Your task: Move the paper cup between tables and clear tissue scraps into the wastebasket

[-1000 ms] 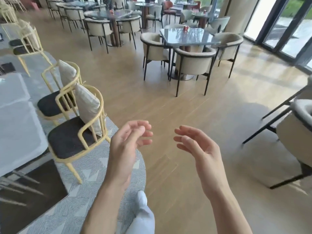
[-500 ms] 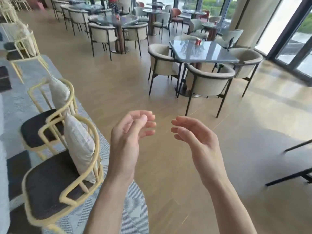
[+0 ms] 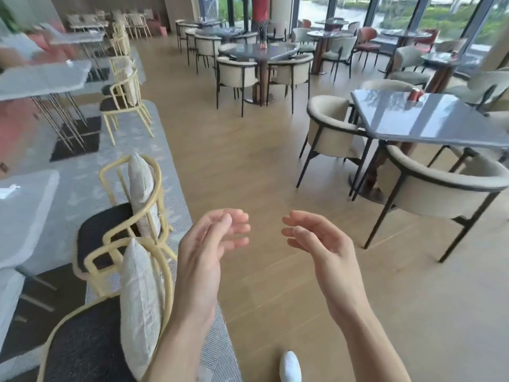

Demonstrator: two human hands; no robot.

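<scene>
My left hand (image 3: 209, 252) and my right hand (image 3: 322, 244) are raised side by side in front of me over the wooden floor, palms facing each other. Their fingers are loosely curled and hold nothing. A small white scrap (image 3: 9, 188), perhaps tissue, lies on the pale grey table (image 3: 24, 216) at the far left. No paper cup or wastebasket is in view.
Yellow-framed chairs (image 3: 129, 216) with cushions stand close on my left along a grey rug. A dark grey table (image 3: 429, 119) with beige armchairs (image 3: 443, 188) stands at the right, a red object (image 3: 416, 94) on it. Open wooden floor runs ahead between them. More tables and a person (image 3: 260, 15) stand far back.
The view has swung up and left as I walk forward. The yellow chairs have come nearer, and the dark table has slid to the right. Both hands keep the same empty pose.
</scene>
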